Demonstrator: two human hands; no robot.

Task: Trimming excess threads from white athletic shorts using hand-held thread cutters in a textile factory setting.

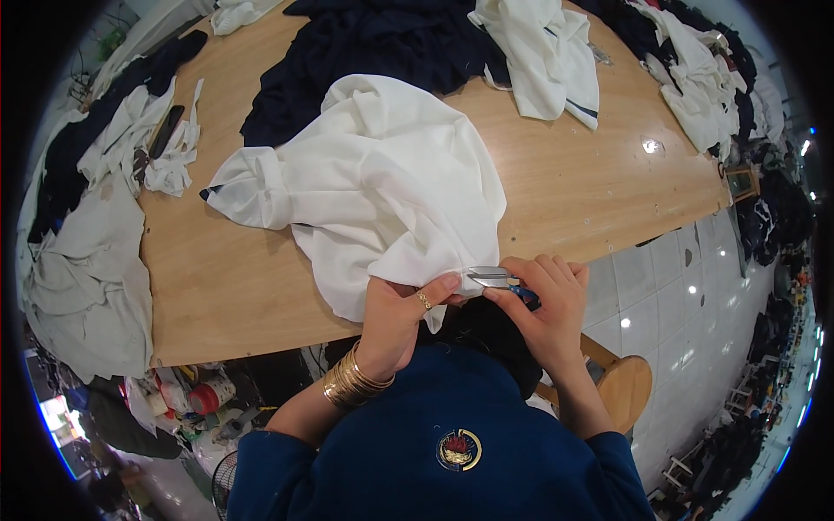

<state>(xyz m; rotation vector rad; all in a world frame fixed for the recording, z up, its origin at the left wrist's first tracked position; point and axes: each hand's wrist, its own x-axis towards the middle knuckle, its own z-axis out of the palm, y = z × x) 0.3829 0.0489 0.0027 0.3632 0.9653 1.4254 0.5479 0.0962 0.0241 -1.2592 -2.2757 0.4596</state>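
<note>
A white garment [391, 174] lies bunched on the wooden table, its lower edge drawn over the table's near side. My left hand [401, 311] pinches that edge between thumb and fingers; a ring and several gold bangles show on it. In my right hand [549, 300] are small thread snips [495, 277] with metal blades and a blue handle. The blades point left and rest at the cloth beside my left thumb. Whether a thread lies between them is too small to tell.
Dark navy cloth [373, 52] and another white garment [547, 65] lie beyond on the wooden table [591, 191]. Pale cloth [91, 278] hangs over its left side, near a dark narrow object [166, 131]. A wooden stool [627, 391] stands at my right.
</note>
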